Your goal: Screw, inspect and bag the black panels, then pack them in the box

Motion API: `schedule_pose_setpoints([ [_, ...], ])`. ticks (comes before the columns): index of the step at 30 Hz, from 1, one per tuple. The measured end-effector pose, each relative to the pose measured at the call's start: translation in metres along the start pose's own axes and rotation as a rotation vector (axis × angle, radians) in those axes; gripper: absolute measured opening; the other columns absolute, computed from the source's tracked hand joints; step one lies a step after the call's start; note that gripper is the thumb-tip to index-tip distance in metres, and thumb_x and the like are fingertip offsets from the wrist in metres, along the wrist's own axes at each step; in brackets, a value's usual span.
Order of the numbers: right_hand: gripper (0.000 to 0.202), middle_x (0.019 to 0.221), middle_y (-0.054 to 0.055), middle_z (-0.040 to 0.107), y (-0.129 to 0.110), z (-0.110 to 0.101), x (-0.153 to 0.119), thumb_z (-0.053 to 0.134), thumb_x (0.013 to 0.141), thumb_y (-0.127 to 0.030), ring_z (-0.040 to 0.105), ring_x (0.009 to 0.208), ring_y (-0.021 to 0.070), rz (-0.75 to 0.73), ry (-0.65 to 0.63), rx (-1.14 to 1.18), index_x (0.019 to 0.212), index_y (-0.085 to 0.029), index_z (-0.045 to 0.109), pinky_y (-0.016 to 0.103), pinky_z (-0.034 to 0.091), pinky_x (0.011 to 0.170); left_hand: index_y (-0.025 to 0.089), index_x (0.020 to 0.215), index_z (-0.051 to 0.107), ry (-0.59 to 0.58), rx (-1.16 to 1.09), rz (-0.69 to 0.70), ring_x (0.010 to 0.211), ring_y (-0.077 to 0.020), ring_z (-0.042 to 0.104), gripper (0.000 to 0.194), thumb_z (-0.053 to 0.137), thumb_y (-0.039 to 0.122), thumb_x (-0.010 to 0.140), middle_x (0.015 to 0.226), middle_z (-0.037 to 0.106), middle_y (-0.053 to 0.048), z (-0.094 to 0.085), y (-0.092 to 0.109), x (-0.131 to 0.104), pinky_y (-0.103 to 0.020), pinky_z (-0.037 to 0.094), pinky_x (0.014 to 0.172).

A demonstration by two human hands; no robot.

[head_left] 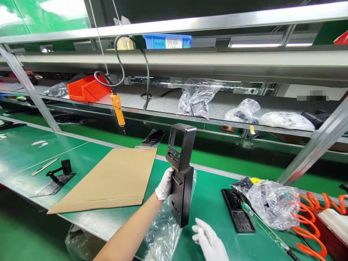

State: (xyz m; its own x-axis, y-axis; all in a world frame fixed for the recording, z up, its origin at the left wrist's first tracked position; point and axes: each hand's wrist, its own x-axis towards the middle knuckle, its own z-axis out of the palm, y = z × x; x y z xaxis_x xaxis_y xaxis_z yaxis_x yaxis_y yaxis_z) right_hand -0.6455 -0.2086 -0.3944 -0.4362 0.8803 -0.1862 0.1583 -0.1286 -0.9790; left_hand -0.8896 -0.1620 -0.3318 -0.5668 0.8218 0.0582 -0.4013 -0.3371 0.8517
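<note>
My left hand (164, 185), in a white glove, grips a black plastic housing (180, 177) by its left side, around its narrow middle. The housing stands upright, with a rectangular window in its upper part and slots and small holes below. Its lower end is close above the bench; I cannot tell whether it touches. My right hand (208, 239), also gloved, is low and to the right of the housing, apart from it, fingers partly stretched with nothing in them. Under and behind the housing lies a clear plastic bag (163, 232).
Cardboard (116, 177) covers the bench on the left, beside a black bracket (61, 172). At right are a black tray-like part (239, 212), a plastic bag (274, 203), a green rod (265, 226) and an orange coiled hose (307, 217). A yellow electric screwdriver (117, 110) hangs overhead.
</note>
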Motion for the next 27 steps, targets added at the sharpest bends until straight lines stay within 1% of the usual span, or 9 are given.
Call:
schedule_pose_setpoints([
  [4, 0.079, 0.116, 0.013, 0.071, -0.010, -0.020, 0.006, 0.060, 0.081, -0.082, 0.072, 0.090, 0.0186, -0.034, 0.090, 0.052, 0.125, -0.017, 0.074, 0.032, 0.064, 0.090, 0.020, 0.071, 0.068, -0.100, 0.284, 0.185, 0.077, -0.0260, 0.063, 0.051, 0.090, 0.061, 0.053, 0.072, 0.068, -0.003, -0.006, 0.035, -0.004, -0.037, 0.053, 0.074],
  [8, 0.088, 0.133, 0.017, 0.065, -0.026, -0.041, 0.009, 0.067, 0.078, -0.078, 0.072, 0.094, 0.0190, -0.097, 0.265, 0.197, 0.138, -0.015, 0.062, 0.034, 0.065, 0.089, 0.021, 0.067, 0.063, -0.323, 0.995, 0.388, 0.060, -0.0172, 0.050, 0.042, 0.080, 0.060, 0.065, 0.061, 0.058, 0.001, -0.009, 0.073, -0.015, -0.029, 0.039, 0.060],
  [10, 0.091, 0.147, 0.017, 0.055, -0.036, -0.050, 0.005, 0.069, 0.079, -0.074, 0.070, 0.111, 0.0202, -0.199, 0.413, 0.271, 0.148, -0.017, 0.050, 0.035, 0.064, 0.095, 0.022, 0.071, 0.066, -0.386, 1.296, 0.496, 0.057, -0.0167, 0.050, 0.043, 0.075, 0.065, 0.071, 0.060, 0.058, 0.001, -0.008, 0.087, -0.020, -0.029, 0.035, 0.059],
  [13, 0.087, 0.160, 0.015, 0.041, -0.049, -0.059, -0.002, 0.068, 0.085, -0.064, 0.057, 0.139, 0.0209, -0.360, 0.570, 0.212, 0.156, -0.022, 0.038, 0.038, 0.058, 0.113, 0.024, 0.072, 0.067, -0.459, 1.563, 0.641, 0.056, -0.0194, 0.057, 0.054, 0.069, 0.077, 0.075, 0.058, 0.060, -0.002, -0.006, 0.096, -0.025, -0.030, 0.032, 0.058],
  [17, 0.076, 0.161, 0.013, 0.040, -0.057, -0.065, -0.002, 0.064, 0.089, -0.053, 0.049, 0.147, 0.0205, -0.457, 0.527, -0.088, 0.154, -0.022, 0.040, 0.046, 0.040, 0.130, 0.025, 0.072, 0.068, -0.558, 1.694, 0.666, 0.056, -0.0215, 0.060, 0.061, 0.063, 0.086, 0.074, 0.056, 0.060, -0.003, -0.001, 0.094, -0.030, -0.030, 0.029, 0.057],
  [19, 0.069, 0.155, 0.014, 0.046, -0.061, -0.066, 0.001, 0.064, 0.087, -0.049, 0.053, 0.143, 0.0206, -0.474, 0.521, -0.135, 0.147, -0.019, 0.047, 0.047, 0.039, 0.131, 0.025, 0.069, 0.066, -0.597, 1.730, 0.642, 0.055, -0.0213, 0.059, 0.060, 0.064, 0.085, 0.075, 0.055, 0.059, -0.002, 0.005, 0.091, -0.036, -0.030, 0.028, 0.056],
  [21, 0.055, 0.138, 0.015, 0.058, -0.065, -0.067, 0.008, 0.064, 0.084, -0.049, 0.061, 0.130, 0.0210, -0.468, 0.534, -0.051, 0.128, -0.016, 0.055, 0.046, 0.046, 0.125, 0.025, 0.067, 0.065, -0.610, 1.742, 0.628, 0.056, -0.0218, 0.060, 0.059, 0.064, 0.083, 0.077, 0.056, 0.059, -0.003, 0.013, 0.088, -0.045, -0.031, 0.029, 0.057],
  [24, 0.045, 0.115, 0.013, 0.064, -0.070, -0.070, 0.021, 0.064, 0.081, -0.052, 0.067, 0.114, 0.0211, -0.454, 0.557, 0.121, 0.105, -0.016, 0.052, 0.047, 0.052, 0.118, 0.024, 0.074, 0.070, -0.563, 1.683, 0.709, 0.062, -0.0252, 0.064, 0.059, 0.064, 0.082, 0.079, 0.062, 0.063, -0.005, 0.022, 0.086, -0.057, -0.033, 0.040, 0.061],
  [27, 0.054, 0.130, 0.018, 0.059, -0.071, -0.074, 0.038, 0.064, 0.081, -0.054, 0.066, 0.118, 0.0239, -0.402, 0.547, 0.253, 0.119, -0.017, 0.051, 0.052, 0.050, 0.120, 0.025, 0.096, 0.077, -0.459, 1.520, 0.890, 0.087, -0.0338, 0.073, 0.052, 0.071, 0.074, 0.080, 0.086, 0.075, -0.012, 0.010, 0.093, -0.058, -0.044, 0.054, 0.084],
])
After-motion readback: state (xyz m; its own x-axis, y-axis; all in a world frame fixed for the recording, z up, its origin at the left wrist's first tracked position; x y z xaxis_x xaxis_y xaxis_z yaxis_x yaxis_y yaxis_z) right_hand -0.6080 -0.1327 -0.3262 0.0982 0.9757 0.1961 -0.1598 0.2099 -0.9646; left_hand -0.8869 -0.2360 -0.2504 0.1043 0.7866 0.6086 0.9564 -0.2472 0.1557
